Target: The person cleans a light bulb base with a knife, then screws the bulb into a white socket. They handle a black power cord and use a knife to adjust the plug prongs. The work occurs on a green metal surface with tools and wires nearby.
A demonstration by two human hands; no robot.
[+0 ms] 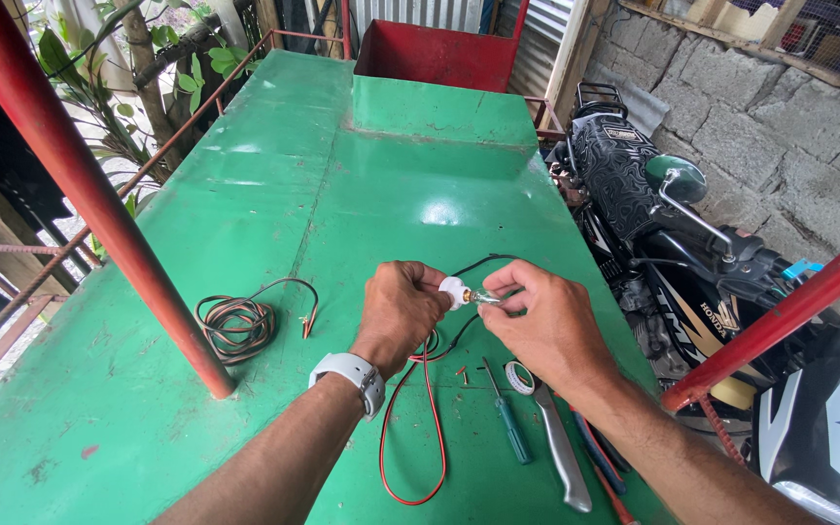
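Note:
My left hand (399, 311) grips a small white lamp socket (453, 291) above the green metal table (274, 194). A white watch (352, 374) is on that wrist. My right hand (548, 321) pinches a small clear bulb (483, 297) at the socket's open end. Red and black wires (426, 408) hang from the socket and loop down across the table toward me; the black one also arcs behind my right hand.
A coil of brown and black wire (240, 324) lies left, by a red post (99, 194). Below my hands lie a green-handled screwdriver (510, 425), a tape roll (518, 377), a grey-handled tool (564, 457) and red pliers (603, 467). A motorcycle (673, 233) stands right of the table.

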